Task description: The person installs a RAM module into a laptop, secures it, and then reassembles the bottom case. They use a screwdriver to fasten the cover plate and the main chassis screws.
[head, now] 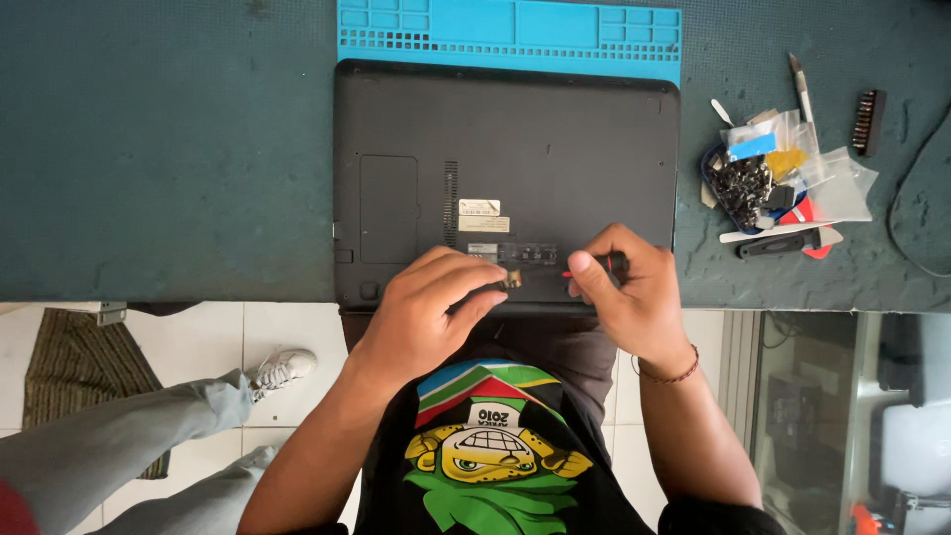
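Note:
A black laptop (pixel 555 149) lies bottom side up on a blue work mat (pixel 555 25). Both hands rest at its near edge, over the open battery bay. My left hand (pixel 421 312) pinches a small black part with a gold connector (pixel 512 280) between thumb and fingers. My right hand (pixel 624 292) grips a screwdriver (pixel 614 264) with a black handle and a red mark near its tip. The tool's tip points left toward the connector part.
A small dish of screws and plastic bags (pixel 763 178) sits at the right with a craft knife (pixel 800 89), a black tool (pixel 783 243) and a bit holder (pixel 870 121). A cable (pixel 906 198) runs along the far right. Another person's legs and shoe (pixel 282 369) are at lower left.

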